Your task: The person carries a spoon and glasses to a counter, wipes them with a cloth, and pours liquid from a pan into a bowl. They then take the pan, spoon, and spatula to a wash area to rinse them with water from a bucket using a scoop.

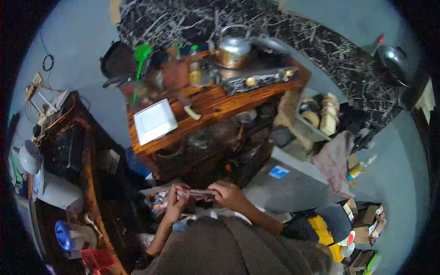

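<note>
Hands at 6 o'clock | left hand curled narrow, pinching flat packet at one end | right hand closed on other end | wooden table at 12 o'clock.

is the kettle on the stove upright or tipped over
Upright: the kettle sits on its base on the stove, handle arched above its lid.

We cannot tell what the thin flat thing between our two hands is; it is too small and blurred. Our left hand and right hand cover its ends. Shadow hides what lies on the shelves under the wooden worktop. The picture's dark round border cuts off the pan at the right.
</note>
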The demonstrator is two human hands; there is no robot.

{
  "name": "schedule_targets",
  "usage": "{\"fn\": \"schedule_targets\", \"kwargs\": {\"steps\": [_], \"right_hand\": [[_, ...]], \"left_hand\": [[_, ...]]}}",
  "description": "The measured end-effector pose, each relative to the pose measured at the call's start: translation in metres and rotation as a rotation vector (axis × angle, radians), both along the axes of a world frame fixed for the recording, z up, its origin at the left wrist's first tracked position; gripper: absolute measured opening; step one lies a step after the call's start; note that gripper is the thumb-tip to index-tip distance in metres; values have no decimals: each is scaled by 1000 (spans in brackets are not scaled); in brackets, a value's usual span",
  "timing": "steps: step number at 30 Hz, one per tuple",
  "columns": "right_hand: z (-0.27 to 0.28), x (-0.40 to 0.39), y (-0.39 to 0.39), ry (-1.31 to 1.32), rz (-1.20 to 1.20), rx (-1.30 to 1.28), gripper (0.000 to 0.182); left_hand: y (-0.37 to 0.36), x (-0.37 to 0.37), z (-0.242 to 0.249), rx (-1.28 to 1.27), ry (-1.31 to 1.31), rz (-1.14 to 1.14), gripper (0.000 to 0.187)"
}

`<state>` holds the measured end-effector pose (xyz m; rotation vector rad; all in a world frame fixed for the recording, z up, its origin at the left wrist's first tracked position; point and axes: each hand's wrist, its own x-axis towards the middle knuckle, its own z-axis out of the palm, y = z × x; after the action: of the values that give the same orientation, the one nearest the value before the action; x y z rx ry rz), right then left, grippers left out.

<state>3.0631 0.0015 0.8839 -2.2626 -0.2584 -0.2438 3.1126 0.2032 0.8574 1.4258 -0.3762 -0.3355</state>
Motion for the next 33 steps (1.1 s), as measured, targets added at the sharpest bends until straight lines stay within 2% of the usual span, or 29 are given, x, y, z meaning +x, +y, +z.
{"fn": "schedule_targets", "kwargs": {"steps": [2, 5, 6, 7, 9, 11, 13, 15, 16, 18, 19, 21, 22, 23, 25, 27, 28, 29, 30, 31, 33], "right_hand": [[3, -32, -37, 18, -67, -40, 18], [-8, -88, -83, 100, -204, 5, 16], [-6, -106, -96, 42, -305, 108, 16], [-6, -121, -109, -21, -404, 210, 16], [-12, -142, -136, -13, -466, 202, 19], [-4, -160, -157, 45, -518, 154, 22], [-4, -167, -175, 76, -491, 215, 27], [-6, -163, -190, 319, -327, 101, 27], [-1, -155, -195, 306, -322, 96, 27], [17, -140, -198, 838, -185, 144, 37], [23, -134, -203, 827, -190, 136, 37], [34, -127, -208, 272, -94, -5, 34], [47, -122, -209, 215, -143, 98, 27], [45, -120, -213, 219, -150, 97, 27], [43, -114, -229, 176, -173, 489, 22], [48, -96, -252, 181, -146, 488, 17], [31, -91, -265, 51, -100, 393, 30], [22, -81, -275, -79, -53, 301, 51], [46, -67, -271, -66, -37, 386, 41], [71, -57, -266, -69, -42, 385, 41], [108, -38, -258, 51, -128, 671, 30]], "left_hand": [[-42, -17, 18, -185, 202, -110, 26], [-106, -56, 12, -209, 103, -248, 28], [-122, -61, -8, -8, -79, -260, 29], [-136, -67, -8, -4, -82, -268, 29], [-168, -76, -3, 176, -123, -307, 31], [-183, -74, 0, 192, -157, -355, 35], [-195, -69, 13, 102, -218, -424, 27], [-202, -59, 31, 151, -280, -433, 22], [-206, -54, 35, 93, -287, -482, 21], [-215, -34, 36, 14, -355, -543, 17], [-223, -22, 40, 6, -367, -543, 17], [-234, -1, 54, -205, -295, -657, 18], [-246, 12, 52, -381, -158, -791, 19], [-259, 22, 60, -385, -153, -797, 19], [-286, 40, 90, -645, -211, -972, 20], [-304, 58, 105, -726, -157, -1055, 24], [-312, 67, 109, -748, -58, -1154, 24], [-319, 77, 115, -761, 44, -1254, 24], [-328, 89, 125, -807, -51, -1281, 22], [-332, 99, 130, -807, -50, -1287, 22], [-337, 116, 137, -750, 112, -1242, 23]]}}
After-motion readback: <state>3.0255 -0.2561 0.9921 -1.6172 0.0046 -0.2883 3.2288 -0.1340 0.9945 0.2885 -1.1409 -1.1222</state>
